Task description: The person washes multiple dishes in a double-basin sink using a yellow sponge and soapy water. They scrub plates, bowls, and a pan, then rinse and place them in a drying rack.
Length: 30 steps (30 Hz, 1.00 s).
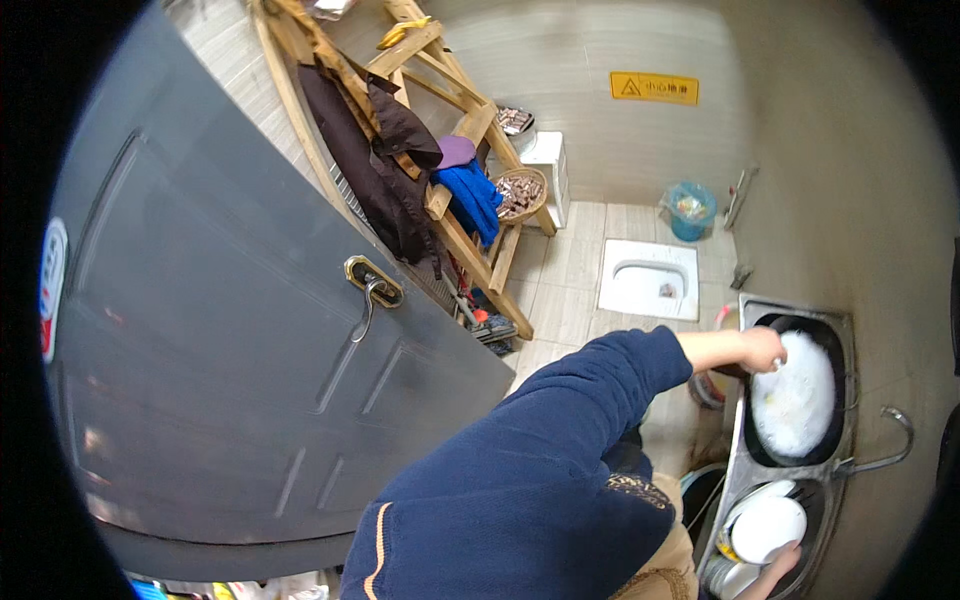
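Observation:
My left hand (763,349), below a navy sleeve, is curled over the near edge of the far sink basin (841,420). Something small and pale shows at its fingers, too blurred to name. White suds (795,397) fill much of that dark basin. My right hand (784,561) is at the lower edge of a round white plate (769,529) above the nearer basin (823,517), its fingers on the rim. Under and around this plate lie more stacked dishes (729,577), partly hidden.
A curved metal faucet (896,442) rises by the wall. Below the sink stands a dark bucket (701,495). A squat toilet (649,279) and a blue waste bin (691,214) are farther off. Behind are a grey door (247,360) and a wooden ladder (465,247) hung with cloths.

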Motion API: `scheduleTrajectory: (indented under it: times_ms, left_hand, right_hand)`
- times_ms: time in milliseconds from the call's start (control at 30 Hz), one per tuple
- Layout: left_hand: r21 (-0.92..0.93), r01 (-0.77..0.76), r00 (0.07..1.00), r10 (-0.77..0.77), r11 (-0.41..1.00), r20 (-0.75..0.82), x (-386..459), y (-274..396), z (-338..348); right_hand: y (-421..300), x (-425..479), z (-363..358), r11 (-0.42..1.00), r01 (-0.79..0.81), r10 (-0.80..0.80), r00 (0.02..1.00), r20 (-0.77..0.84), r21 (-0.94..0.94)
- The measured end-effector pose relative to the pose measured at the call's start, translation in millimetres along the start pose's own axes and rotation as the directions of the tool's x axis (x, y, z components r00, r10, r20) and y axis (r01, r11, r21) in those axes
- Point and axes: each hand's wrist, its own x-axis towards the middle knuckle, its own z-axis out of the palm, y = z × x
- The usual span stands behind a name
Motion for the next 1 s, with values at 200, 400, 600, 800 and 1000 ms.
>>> scheduleTrajectory:
  times_ms: [200, 400, 600, 800, 1000]
  left_hand:
    - [-0.114, -0.016, 0.986, 0.035, 0.993, 0.166, 29.0, -20.8, 52.4]
    - [-0.023, -0.062, 0.982, 0.065, 0.998, 0.179, 77.8, -24.3, 17.6]
    - [-0.160, -0.319, 0.862, 0.356, 0.934, 0.361, 139.8, -21.8, 59.5]
    - [0.280, -0.253, 0.873, 0.093, 0.926, 0.479, 102.3, -3.9, 16.2]
    - [0.409, -0.519, 0.819, 0.302, 0.750, 0.487, 149.2, 18.1, 51.6]
  right_hand:
    - [21.9, -39.7, -1.5, 0.974, -0.096, 0.085, 0.995, 0.060, 0.204]
    - [-40.3, 1.4, 37.4, 0.959, -0.162, 0.141, 0.985, -0.103, -0.232]
    - [-32.6, -32.4, 66.7, 0.881, -0.436, 0.421, 0.900, -0.115, -0.185]
    - [-95.9, -87.4, 53.8, 0.920, -0.379, 0.348, 0.909, -0.227, -0.105]
    - [-102.5, -191.1, 37.3, 0.914, -0.401, 0.276, 0.726, -0.630, -0.062]
